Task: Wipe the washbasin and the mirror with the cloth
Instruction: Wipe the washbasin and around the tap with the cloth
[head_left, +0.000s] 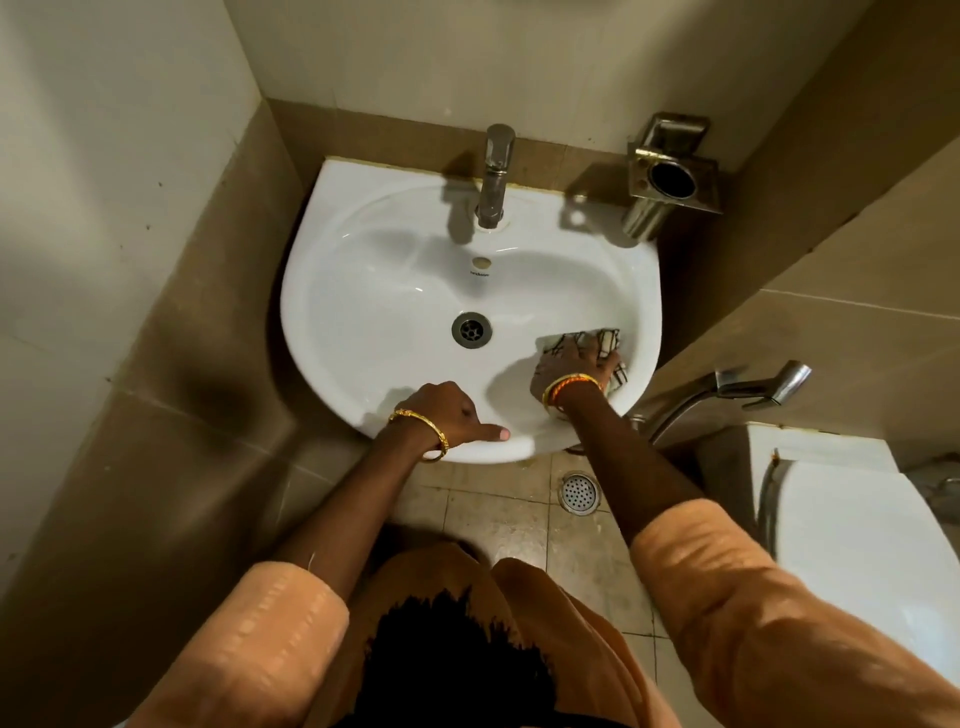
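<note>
Your right hand (569, 371) presses the cloth (597, 340), fingers (597, 364) spread atop it, against the washbasin (374, 291) wall. Your left hand (441, 410) rests on the rim, and I cannot tell how its fingers lie.

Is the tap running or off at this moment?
Off, as far as shows: no stream falls from the tap into the washbasin, and no water pools at the drain.
</note>
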